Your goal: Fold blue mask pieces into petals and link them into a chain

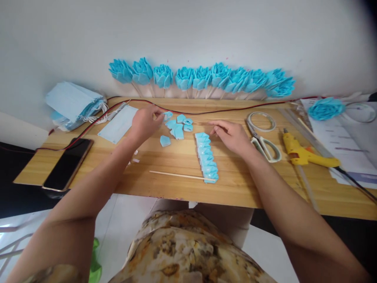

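while the left hand pinches a petal, the right hand is unclenched; beside it lies a pleated strip.

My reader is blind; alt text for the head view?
The left hand is at loose blue pieces on a table, the right hand beside a layered blue strip. Blue flowers line the wall behind; a glue gun lies at right.

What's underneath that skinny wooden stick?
The right end of the stick lies across the near end of the folded blue strip. The rest lies over the wooden table. You can't see what the strip itself covers.
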The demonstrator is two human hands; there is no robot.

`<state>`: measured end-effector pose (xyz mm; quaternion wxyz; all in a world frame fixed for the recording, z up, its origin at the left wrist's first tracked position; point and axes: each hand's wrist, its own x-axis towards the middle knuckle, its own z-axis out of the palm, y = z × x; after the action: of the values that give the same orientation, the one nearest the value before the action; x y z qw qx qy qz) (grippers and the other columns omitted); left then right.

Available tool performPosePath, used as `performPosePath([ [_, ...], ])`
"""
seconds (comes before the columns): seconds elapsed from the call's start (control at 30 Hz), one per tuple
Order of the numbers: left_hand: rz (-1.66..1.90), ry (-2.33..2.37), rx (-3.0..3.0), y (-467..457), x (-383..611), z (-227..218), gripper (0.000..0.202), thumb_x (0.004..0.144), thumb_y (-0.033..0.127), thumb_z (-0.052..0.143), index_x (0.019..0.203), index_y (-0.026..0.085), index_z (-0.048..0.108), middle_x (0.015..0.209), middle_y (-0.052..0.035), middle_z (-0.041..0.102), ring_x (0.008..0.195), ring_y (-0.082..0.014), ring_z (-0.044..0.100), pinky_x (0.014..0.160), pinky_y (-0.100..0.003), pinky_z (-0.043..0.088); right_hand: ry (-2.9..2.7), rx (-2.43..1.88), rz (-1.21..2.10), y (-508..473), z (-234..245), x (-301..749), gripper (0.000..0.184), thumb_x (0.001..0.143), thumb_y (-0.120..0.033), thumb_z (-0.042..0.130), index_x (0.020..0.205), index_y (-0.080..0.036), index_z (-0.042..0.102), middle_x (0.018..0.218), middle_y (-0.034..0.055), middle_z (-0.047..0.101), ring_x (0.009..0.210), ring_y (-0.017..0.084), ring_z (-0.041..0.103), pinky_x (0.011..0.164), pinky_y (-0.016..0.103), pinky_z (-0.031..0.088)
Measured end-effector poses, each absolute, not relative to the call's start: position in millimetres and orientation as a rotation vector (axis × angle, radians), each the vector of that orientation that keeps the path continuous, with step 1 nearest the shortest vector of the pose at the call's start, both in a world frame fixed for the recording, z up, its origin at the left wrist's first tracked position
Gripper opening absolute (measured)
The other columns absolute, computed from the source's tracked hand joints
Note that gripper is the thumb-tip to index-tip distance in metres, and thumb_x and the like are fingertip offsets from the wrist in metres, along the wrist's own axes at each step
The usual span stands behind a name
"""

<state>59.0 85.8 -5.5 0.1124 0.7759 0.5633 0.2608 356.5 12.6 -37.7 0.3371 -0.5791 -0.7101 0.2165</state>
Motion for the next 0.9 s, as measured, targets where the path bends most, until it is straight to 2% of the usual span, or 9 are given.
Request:
performPosePath([
  [0.17, 0.914, 1.507, 1.819, 74, 61, 4, 0.018, 0.081, 0.033, 0.061, 0.076, 0.017, 0.067, 0.058, 0.0026, 0.053, 0.055, -0.0100, 0.040, 0.055, -0.024, 0.030, -1.788, -1.504, 0.620, 15, -42, 357, 0.037, 0.092, -0.026, 0.046, 0.117, -0.017, 0.072, 0.086, 0.0056, 0.077, 0.071, 0.016, 0.066, 0.068, 0.029, 0.049],
  [0.33, 0.824, 1.088, 1.494, 57, 79, 8, 0.027, 0.079, 0.040, 0.065, 0.070, 0.015, 0.062, 0.063, -0.0008, 0.059, 0.055, -0.0090, 0.048, 0.055, -0.022, 0.038, -1.674, -1.449, 0.706, 14, -38, 353, 0.039, 0.093, -0.032, 0.048, 0.121, -0.015, 0.071, 0.081, 0.0049, 0.075, 0.071, 0.015, 0.065, 0.067, 0.027, 0.049],
  [0.43, 0.761, 0.976, 1.477, 49, 93, 12, 0.032, 0.079, 0.044, 0.067, 0.068, 0.015, 0.061, 0.062, -0.0010, 0.058, 0.054, -0.0086, 0.048, 0.053, -0.021, 0.038, -1.583, -1.360, 0.830, 9, -26, 344, 0.041, 0.094, -0.041, 0.052, 0.122, -0.017, 0.070, 0.084, 0.0046, 0.075, 0.076, 0.015, 0.066, 0.068, 0.027, 0.051],
  [0.53, 0.751, 0.957, 1.504, 44, 105, 16, 0.031, 0.079, 0.044, 0.067, 0.069, 0.015, 0.062, 0.060, -0.0002, 0.057, 0.054, -0.0086, 0.047, 0.052, -0.021, 0.036, -1.545, -1.255, 1.013, 4, -11, 333, 0.039, 0.092, -0.048, 0.055, 0.114, -0.021, 0.072, 0.093, 0.0049, 0.074, 0.078, 0.016, 0.065, 0.066, 0.027, 0.051],
  [0.63, 0.758, 0.948, 1.502, 43, 112, 15, 0.028, 0.079, 0.042, 0.067, 0.072, 0.015, 0.063, 0.061, 0.0001, 0.058, 0.054, -0.0087, 0.047, 0.052, -0.022, 0.036, -1.575, -1.175, 1.164, 3, 2, 323, 0.032, 0.090, -0.047, 0.058, 0.096, -0.020, 0.073, 0.093, 0.0050, 0.072, 0.082, 0.016, 0.063, 0.064, 0.025, 0.050],
  [0.7, 0.771, 0.946, 1.506, 43, 114, 13, 0.029, 0.079, 0.043, 0.066, 0.072, 0.015, 0.063, 0.061, 0.0002, 0.058, 0.054, -0.0090, 0.047, 0.052, -0.022, 0.036, -1.558, -1.184, 1.214, 5, 6, 318, 0.027, 0.087, -0.044, 0.062, 0.088, -0.019, 0.070, 0.085, 0.0029, 0.069, 0.076, 0.014, 0.060, 0.062, 0.024, 0.048],
  [0.8, 0.803, 0.949, 1.526, 43, 116, 10, 0.032, 0.079, 0.047, 0.067, 0.074, 0.015, 0.063, 0.061, 0.0005, 0.057, 0.054, -0.0089, 0.046, 0.053, -0.023, 0.037, -1.509, -1.249, 1.168, 10, 8, 312, 0.022, 0.080, -0.040, 0.067, 0.075, -0.019, 0.063, 0.066, -0.0029, 0.057, 0.060, 0.010, 0.049, 0.056, 0.023, 0.042],
  [0.9, 0.828, 0.936, 1.496, 40, 118, 7, 0.038, 0.078, 0.054, 0.066, 0.079, 0.016, 0.063, 0.064, 0.0006, 0.058, 0.055, -0.0095, 0.048, 0.052, -0.023, 0.037, -1.454, -1.263, 1.122, 13, 4, 307, 0.024, 0.077, -0.041, 0.067, 0.072, -0.019, 0.060, 0.060, -0.0052, 0.050, 0.056, 0.009, 0.044, 0.053, 0.023, 0.038],
])
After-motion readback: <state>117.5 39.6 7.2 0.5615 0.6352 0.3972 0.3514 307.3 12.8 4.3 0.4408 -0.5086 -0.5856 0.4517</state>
